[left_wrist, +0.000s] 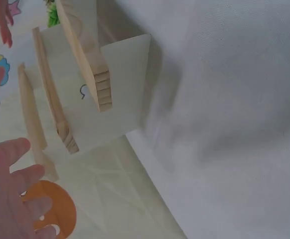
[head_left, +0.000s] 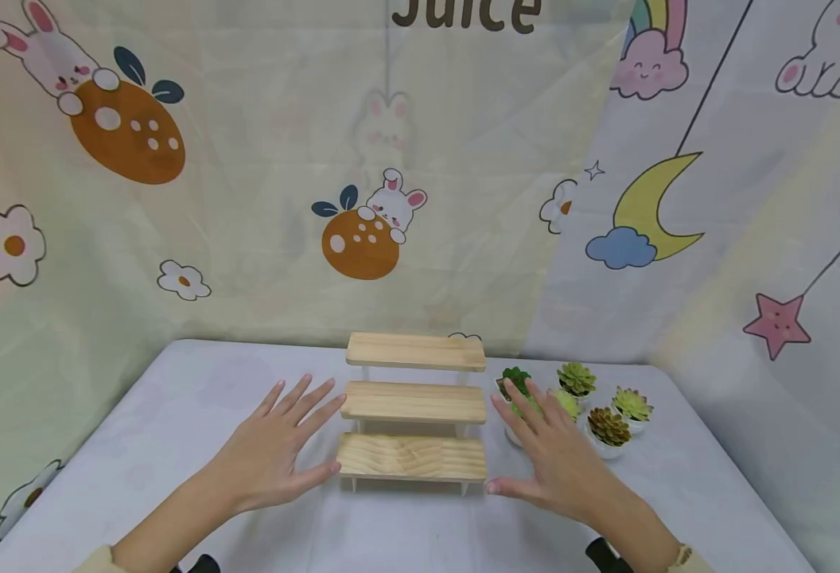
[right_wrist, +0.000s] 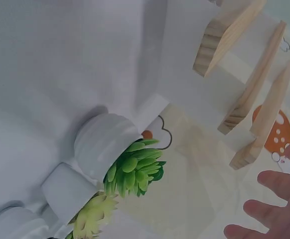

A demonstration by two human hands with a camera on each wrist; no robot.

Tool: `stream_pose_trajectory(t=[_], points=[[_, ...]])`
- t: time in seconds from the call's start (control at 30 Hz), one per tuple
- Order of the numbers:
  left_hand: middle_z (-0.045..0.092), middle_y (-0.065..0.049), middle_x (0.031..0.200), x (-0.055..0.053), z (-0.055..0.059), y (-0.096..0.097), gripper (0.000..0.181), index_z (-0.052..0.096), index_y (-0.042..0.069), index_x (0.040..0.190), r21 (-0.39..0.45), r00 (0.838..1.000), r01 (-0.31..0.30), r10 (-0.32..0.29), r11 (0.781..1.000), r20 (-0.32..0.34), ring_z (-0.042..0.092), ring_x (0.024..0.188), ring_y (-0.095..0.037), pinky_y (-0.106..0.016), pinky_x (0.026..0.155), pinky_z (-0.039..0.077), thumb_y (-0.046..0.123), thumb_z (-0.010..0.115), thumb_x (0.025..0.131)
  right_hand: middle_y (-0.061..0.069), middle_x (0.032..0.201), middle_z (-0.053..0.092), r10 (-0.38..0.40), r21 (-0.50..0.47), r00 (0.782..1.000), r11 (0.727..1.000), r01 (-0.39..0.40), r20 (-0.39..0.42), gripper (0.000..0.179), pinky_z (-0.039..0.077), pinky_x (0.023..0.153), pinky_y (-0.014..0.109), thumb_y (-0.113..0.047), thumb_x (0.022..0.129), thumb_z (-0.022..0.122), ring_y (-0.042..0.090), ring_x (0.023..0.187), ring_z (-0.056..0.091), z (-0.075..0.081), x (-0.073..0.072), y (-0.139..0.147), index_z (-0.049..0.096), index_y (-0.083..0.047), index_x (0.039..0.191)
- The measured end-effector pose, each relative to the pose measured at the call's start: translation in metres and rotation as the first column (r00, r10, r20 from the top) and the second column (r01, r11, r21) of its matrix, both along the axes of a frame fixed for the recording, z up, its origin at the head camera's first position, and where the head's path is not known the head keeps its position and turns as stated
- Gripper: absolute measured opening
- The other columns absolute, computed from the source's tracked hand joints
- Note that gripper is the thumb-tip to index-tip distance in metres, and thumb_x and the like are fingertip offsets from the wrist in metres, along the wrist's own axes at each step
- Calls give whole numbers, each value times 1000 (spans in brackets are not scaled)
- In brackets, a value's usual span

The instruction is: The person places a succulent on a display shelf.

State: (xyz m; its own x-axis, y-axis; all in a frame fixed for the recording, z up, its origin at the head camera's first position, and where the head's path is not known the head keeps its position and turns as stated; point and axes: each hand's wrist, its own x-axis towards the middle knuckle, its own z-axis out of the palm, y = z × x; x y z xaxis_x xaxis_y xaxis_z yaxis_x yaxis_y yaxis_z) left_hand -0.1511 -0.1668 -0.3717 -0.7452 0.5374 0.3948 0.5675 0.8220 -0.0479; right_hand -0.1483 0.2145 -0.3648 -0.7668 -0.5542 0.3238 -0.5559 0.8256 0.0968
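A three-tier display stand with pale wooden shelves [head_left: 413,458] occupies the middle of the table. My left hand [head_left: 273,450] hovers at its left side, fingers spread and straight, thumb tip right by the bottom shelf's edge. On the other side, my right hand [head_left: 552,450] is spread the same way and overlaps some potted succulents in the head view. Nothing is held in either hand. The left wrist view shows the shelf ends [left_wrist: 102,89] and the stand's pale side panel [left_wrist: 127,84]. In the right wrist view, a green succulent [right_wrist: 135,167] in a white ribbed pot stands near the shelves.
Several small succulents, among them a brown one [head_left: 609,427] and a light green one [head_left: 576,379], cluster in white pots right of the stand. A white cloth covers the table [head_left: 198,398]. Behind it hangs a backdrop [head_left: 262,199] printed with cartoon rabbits and oranges.
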Motion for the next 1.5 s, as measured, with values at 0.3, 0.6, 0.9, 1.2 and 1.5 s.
stream_pose_trajectory(t=[0.3,0.6,0.9,1.2,1.5], points=[[37,2,148,1,-1,-2,72,39,25,142,76,1000,-11,10,997,20,33,136,-28,-49,108,25,61,56,82,11,150,31,-32,-73,999,997,30,-21,97,32,98,61,-71,71,59,39,134,29,2,0,10,27,-20,147],[42,0,144,3,-7,-6,72,38,25,142,152,998,-36,28,988,52,37,134,-28,-40,110,23,54,62,81,11,146,38,-110,-165,992,979,120,68,96,32,99,60,-67,69,65,36,132,33,2,2,24,33,-17,145],[42,3,144,8,-18,-7,68,38,33,141,310,972,-140,71,940,223,39,132,-28,-56,93,41,53,63,81,13,144,39,-197,-275,966,931,238,167,93,36,92,63,-61,71,69,40,125,39,-4,5,39,32,-18,145],[45,8,139,12,-37,-4,63,42,35,137,497,929,-186,-12,848,369,44,128,-24,-56,92,42,45,69,81,22,141,39,-281,-327,888,854,405,365,92,37,91,64,-61,75,64,46,125,38,-19,7,38,32,-7,143],[57,0,125,6,-55,3,58,47,27,132,657,873,-188,-183,730,453,57,109,-24,-38,89,49,33,72,80,26,135,43,-313,-408,778,712,572,545,81,46,88,50,-40,83,68,40,112,51,-40,-2,37,30,3,140]])
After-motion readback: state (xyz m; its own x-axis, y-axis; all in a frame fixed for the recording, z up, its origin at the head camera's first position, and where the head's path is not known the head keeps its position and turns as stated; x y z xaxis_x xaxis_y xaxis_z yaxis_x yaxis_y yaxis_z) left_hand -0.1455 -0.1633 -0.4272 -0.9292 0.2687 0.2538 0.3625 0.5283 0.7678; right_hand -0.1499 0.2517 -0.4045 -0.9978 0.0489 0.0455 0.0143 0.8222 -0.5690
